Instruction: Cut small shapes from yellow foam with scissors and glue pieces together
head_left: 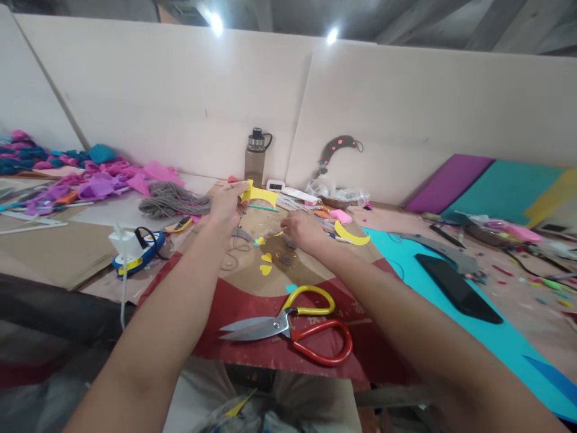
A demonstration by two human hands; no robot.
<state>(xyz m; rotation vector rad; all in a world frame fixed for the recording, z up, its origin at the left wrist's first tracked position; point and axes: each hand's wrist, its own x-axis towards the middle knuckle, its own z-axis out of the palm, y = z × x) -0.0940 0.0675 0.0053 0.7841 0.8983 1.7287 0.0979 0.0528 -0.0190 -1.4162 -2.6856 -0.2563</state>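
My left hand (228, 203) grips a cut piece of yellow sheet (265, 197) by its left end, above the far part of the cardboard (246, 278). Fingers curled together, my right hand (300, 230) is low over the cardboard; whatever it pinches is too small to make out. Between and below the hands lie small yellow hearts (265, 270). A curved yellow strip (352, 234) rests to the right of my right hand. Nearest me, partly open scissors (276, 325) with one yellow and one red handle lie on the red part of the board.
Grey cord (174, 200) and a blue power strip (140, 257) are on the left. A bottle (255, 162) stands against the white partition. To the right, a black phone (457, 288) lies on a turquoise sheet (509, 346).
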